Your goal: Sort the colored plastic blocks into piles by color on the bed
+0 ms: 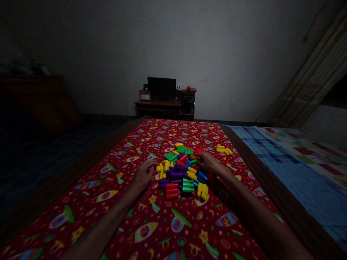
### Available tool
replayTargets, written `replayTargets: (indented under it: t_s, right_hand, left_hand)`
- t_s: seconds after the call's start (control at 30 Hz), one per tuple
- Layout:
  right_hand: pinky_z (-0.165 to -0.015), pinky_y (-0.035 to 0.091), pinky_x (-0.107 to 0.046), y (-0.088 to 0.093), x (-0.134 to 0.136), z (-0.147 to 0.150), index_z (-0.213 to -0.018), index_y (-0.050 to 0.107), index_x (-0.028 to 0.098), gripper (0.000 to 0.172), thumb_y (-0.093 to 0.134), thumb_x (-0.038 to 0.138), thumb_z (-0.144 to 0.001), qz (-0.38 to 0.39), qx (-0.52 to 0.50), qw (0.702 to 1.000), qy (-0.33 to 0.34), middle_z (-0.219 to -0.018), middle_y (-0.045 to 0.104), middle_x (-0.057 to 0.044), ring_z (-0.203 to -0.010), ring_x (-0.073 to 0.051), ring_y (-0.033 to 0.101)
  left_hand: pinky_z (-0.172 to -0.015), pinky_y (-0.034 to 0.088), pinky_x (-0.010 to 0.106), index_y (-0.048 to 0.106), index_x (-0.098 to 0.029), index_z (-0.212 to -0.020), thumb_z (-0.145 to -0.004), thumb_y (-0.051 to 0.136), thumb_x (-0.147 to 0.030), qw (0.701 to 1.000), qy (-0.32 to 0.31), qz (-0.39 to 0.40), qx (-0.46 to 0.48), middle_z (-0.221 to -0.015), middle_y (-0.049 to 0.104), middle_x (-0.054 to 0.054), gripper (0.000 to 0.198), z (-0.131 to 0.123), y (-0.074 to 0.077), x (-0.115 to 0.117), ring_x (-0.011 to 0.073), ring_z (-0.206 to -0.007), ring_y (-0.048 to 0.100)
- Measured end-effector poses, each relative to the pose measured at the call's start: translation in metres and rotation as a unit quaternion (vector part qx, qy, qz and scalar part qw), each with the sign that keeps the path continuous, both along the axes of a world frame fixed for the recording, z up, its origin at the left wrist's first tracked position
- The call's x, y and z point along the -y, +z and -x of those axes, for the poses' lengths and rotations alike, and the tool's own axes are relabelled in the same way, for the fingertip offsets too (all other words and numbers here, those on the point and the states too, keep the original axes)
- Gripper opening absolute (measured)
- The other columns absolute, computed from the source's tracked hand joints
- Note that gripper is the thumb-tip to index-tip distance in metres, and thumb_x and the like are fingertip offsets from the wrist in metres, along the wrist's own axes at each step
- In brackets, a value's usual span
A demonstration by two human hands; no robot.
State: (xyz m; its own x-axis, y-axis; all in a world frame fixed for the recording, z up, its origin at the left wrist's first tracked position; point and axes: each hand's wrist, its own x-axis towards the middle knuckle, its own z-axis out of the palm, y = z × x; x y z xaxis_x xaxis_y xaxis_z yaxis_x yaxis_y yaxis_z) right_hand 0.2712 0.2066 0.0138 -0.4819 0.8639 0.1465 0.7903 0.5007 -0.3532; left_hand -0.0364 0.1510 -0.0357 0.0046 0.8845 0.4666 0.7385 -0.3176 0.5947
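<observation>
A pile of plastic tube-shaped building blocks lies on a red cloth [146,231] printed with rockets and stars. My left hand [142,176] rests at the pile's left side, fingers loosely bent and apart, its fingertips beside the yellow blocks [164,167]. Over the far right part of the pile, my right hand [208,162] pinches a yellow block [193,157] whose round ends face the camera. Between the hands lie purple blocks [176,175], green blocks [188,185], red blocks [171,191] and blue blocks [202,177].
A few yellow blocks [224,150] lie apart at the right. Beyond the cloth stands a low desk [158,103] with a dark monitor [162,87]. A blue patterned mat [279,173] spreads to the right, and a wooden cabinet [35,103] is at the left.
</observation>
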Motion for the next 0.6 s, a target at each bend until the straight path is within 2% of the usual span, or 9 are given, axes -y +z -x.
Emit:
replayTargets:
  t_s: [0.13,0.27,0.4,0.5,0.6]
  right_hand:
    - [-0.074,0.043,-0.024,-0.004,-0.001,-0.001,-0.115,0.067,0.018,0.037,0.054,0.014,-0.081,-0.029,0.002,1.0,0.009,-0.101,0.07,-0.01,-0.086,-0.018,0.063]
    - [-0.066,0.04,-0.023,0.0,-0.004,-0.008,-0.107,0.069,0.014,0.03,0.052,0.019,-0.083,-0.037,-0.019,0.999,-0.012,-0.087,0.071,-0.008,-0.075,-0.017,0.061]
    - [-0.059,0.035,-0.022,0.009,-0.011,-0.019,-0.089,0.073,0.013,0.027,0.047,0.02,-0.084,-0.057,-0.049,0.997,-0.023,-0.074,0.069,-0.005,-0.066,-0.015,0.058]
    - [-0.06,0.036,-0.023,0.018,-0.02,-0.036,-0.084,0.074,0.013,0.029,0.046,0.021,-0.084,-0.067,-0.067,0.993,-0.069,-0.075,0.071,-0.006,-0.066,-0.016,0.059]
    - [-0.06,0.036,-0.023,0.023,-0.026,-0.063,-0.082,0.075,0.013,0.03,0.045,0.021,-0.083,-0.063,-0.043,0.988,-0.133,-0.074,0.071,-0.007,-0.066,-0.017,0.06]
  left_hand:
    - [-0.088,0.052,0.037,0.069,-0.02,-0.083,-0.08,0.04,-0.029,1.0,-0.004,-0.004,-0.004,-0.096,0.071,0.007,0.031,0.0,0.001,0.0,0.0215,-0.093,0.065]
    - [-0.089,0.051,0.037,0.069,-0.019,-0.085,-0.08,0.039,-0.03,1.0,-0.009,0.003,-0.008,-0.097,0.07,0.008,0.032,0.0,0.002,0.001,0.022,-0.094,0.065]
    - [-0.089,0.051,0.037,0.07,-0.019,-0.085,-0.08,0.039,-0.031,1.0,-0.017,0.004,-0.009,-0.096,0.07,0.009,0.033,0.0,0.001,0.0,0.0222,-0.093,0.065]
    - [-0.089,0.051,0.038,0.07,-0.018,-0.084,-0.08,0.039,-0.032,1.0,-0.02,-0.002,-0.007,-0.096,0.07,0.01,0.035,0.0,0.0,-0.002,0.0229,-0.094,0.065]
    - [-0.088,0.051,0.037,0.07,-0.019,-0.083,-0.08,0.039,-0.032,1.0,-0.02,-0.005,-0.004,-0.096,0.071,0.009,0.034,0.001,0.0,-0.003,0.0226,-0.095,0.065]
